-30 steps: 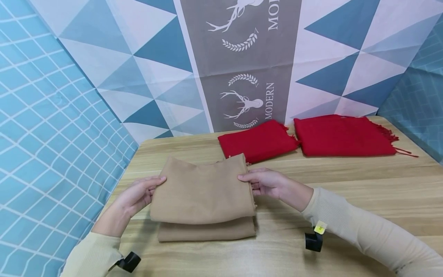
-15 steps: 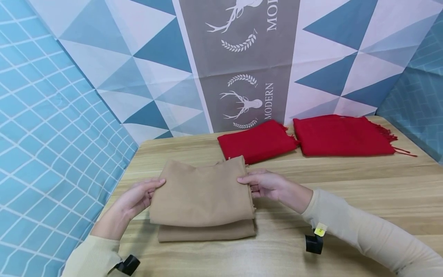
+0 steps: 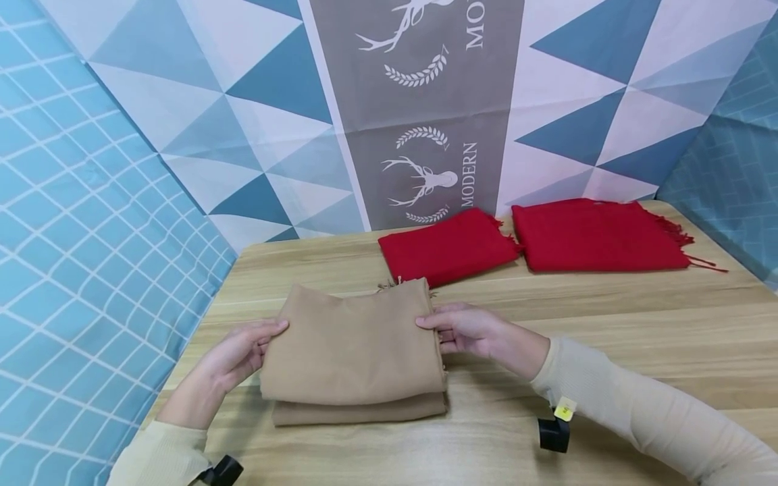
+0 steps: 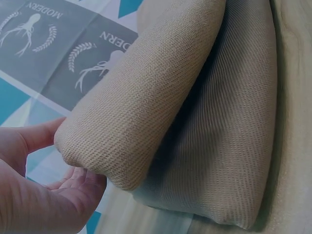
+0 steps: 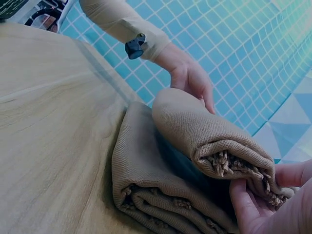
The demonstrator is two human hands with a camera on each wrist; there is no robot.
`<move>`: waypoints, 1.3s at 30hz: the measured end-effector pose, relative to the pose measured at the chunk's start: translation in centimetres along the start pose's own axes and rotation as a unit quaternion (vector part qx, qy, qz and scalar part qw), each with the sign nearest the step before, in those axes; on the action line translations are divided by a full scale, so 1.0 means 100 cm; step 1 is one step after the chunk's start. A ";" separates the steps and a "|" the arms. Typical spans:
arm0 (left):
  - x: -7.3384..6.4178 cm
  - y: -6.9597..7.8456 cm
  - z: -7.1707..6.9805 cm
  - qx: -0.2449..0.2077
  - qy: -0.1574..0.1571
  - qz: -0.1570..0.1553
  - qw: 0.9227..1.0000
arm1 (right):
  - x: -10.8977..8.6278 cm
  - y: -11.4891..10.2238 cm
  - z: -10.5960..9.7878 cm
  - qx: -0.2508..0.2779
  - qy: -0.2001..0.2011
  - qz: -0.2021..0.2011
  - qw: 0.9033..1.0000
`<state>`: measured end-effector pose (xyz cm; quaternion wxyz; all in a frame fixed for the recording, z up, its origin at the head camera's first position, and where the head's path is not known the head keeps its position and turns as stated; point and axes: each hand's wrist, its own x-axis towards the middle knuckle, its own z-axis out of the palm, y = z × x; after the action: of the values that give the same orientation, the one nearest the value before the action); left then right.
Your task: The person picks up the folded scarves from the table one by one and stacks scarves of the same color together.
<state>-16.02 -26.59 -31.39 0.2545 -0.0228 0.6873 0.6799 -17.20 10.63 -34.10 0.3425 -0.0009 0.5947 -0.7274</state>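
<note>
A folded tan scarf [image 3: 352,344] with fringe along its right side lies toward the left of the table. Its upper folded part is raised and tilted over the lower part [image 5: 146,170]; a dark gap between the two shows in both wrist views. At the left edge of the raised part, my left hand [image 3: 240,352] pinches the cloth, thumb on top and fingers beneath. My right hand [image 3: 471,331] grips the right edge in the same manner, beside the fringed layers. Whether upper and lower parts are one piece, I cannot tell.
Two folded red scarves with fringe lie at the back of the wooden table [image 3: 608,351]: a smaller one [image 3: 450,246] just behind the tan scarf, a larger one [image 3: 602,236] to its right. Patterned cloth walls border the table at the back and left.
Both hands have drawn the raised part of the tan scarf slightly down toward me. Less of the lower part shows at the front. The grips look the same.
</note>
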 end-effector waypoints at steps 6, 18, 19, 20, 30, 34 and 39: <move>-0.001 -0.003 -0.001 -0.008 -0.017 0.001 1.000 | -0.002 0.001 0.001 -0.003 -0.002 0.000 1.000; 0.000 -0.010 -0.003 -0.016 -0.034 0.001 0.999 | -0.002 0.006 0.002 0.007 0.001 0.002 1.000; 0.000 -0.011 -0.003 -0.016 -0.035 0.001 0.999 | -0.002 0.007 0.002 0.007 0.001 0.002 1.000; 0.000 -0.012 -0.004 -0.017 -0.036 0.001 0.999 | -0.002 0.007 0.001 0.007 0.002 0.002 1.000; 0.002 -0.021 -0.007 -0.018 -0.047 -0.005 0.999 | 0.000 0.013 0.001 0.004 0.004 0.010 1.000; 0.003 -0.023 -0.009 -0.020 -0.043 -0.010 0.999 | 0.001 0.015 0.000 -0.003 0.004 0.008 1.000; 0.003 -0.027 -0.011 -0.015 -0.037 -0.015 0.999 | 0.002 0.019 -0.002 -0.006 0.013 0.014 1.000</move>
<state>-15.61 -27.71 -34.04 0.2897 -0.0114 0.6665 0.6868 -16.47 10.60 -35.83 0.3448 0.0145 0.6036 -0.7187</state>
